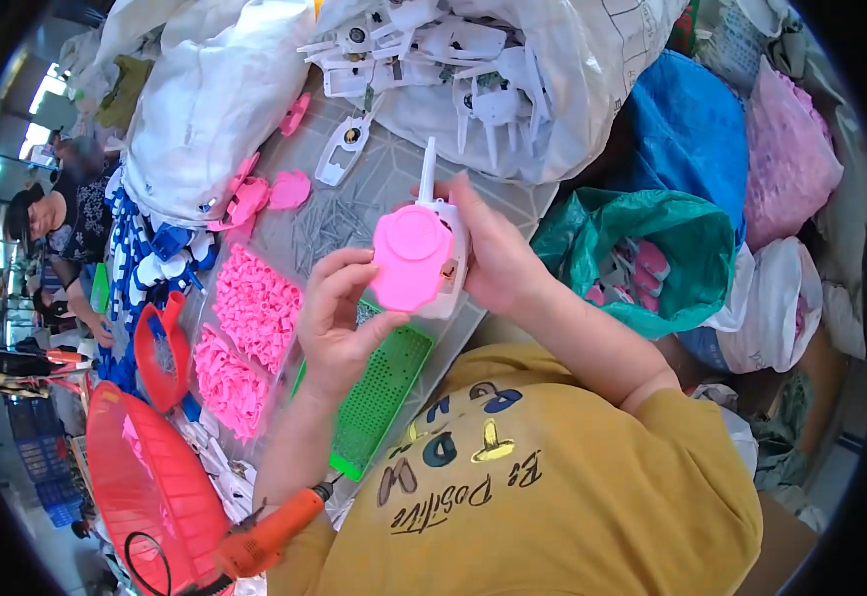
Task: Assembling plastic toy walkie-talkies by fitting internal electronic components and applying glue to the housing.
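My left hand (339,323) grips the edge of a pink scalloped plastic cover (412,260) between thumb and fingers. Behind the cover is a white plastic housing (443,304) with a long antenna pointing away from me, like a toy walkie-talkie. My right hand (498,238) wraps round the housing's right side. The cover lies over most of the housing's face; whether it is seated cannot be told. A little of the inside shows at the right edge. Near my left wrist lies a green perforated tray (384,397).
A white sack (592,89) spills white housings (473,50) at the back. Small pink parts (255,308) and thin metal pieces (339,223) cover the left of the table. An orange electric screwdriver (273,534) hangs by my left forearm. A green bag (692,233) stands right. Another person (76,223) works far left.
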`<state>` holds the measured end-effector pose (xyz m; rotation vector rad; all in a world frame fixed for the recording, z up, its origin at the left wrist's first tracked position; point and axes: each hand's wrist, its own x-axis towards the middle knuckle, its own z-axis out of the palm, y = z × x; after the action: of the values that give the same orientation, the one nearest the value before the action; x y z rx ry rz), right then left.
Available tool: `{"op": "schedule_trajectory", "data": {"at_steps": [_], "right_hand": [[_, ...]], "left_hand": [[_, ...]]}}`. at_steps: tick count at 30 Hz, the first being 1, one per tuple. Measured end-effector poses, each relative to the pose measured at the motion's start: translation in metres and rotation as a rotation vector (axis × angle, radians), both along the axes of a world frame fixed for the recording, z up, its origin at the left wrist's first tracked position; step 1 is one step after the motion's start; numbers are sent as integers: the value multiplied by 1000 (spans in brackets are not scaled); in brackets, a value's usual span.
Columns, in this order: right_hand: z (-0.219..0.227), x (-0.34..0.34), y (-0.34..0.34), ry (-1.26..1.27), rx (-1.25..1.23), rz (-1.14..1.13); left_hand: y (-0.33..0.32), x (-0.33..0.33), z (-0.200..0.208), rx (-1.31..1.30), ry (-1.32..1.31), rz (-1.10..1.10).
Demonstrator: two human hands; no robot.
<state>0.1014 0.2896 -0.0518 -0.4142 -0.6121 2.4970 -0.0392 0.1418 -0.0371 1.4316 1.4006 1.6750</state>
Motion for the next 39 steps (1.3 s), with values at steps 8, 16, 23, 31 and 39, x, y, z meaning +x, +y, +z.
{"op": "schedule_trajectory", "data": {"at_steps": [8, 16, 23, 31, 39], "right_hand": [[11, 7, -17, 36, 238, -2], [28, 13, -24, -68, 381, -47], [20, 5, -26, -75, 273, -104], [17, 8, -30, -137, 530, -119], [14, 5, -40, -161, 559, -186]], "left_hand": [[-15, 7, -7, -19, 151, 44], [-18, 12, 0, -73, 423, 74], [2, 46, 14, -33, 773, 317], [2, 43, 10, 39, 752, 324], [-4, 52, 9, -19, 779, 382]]}}
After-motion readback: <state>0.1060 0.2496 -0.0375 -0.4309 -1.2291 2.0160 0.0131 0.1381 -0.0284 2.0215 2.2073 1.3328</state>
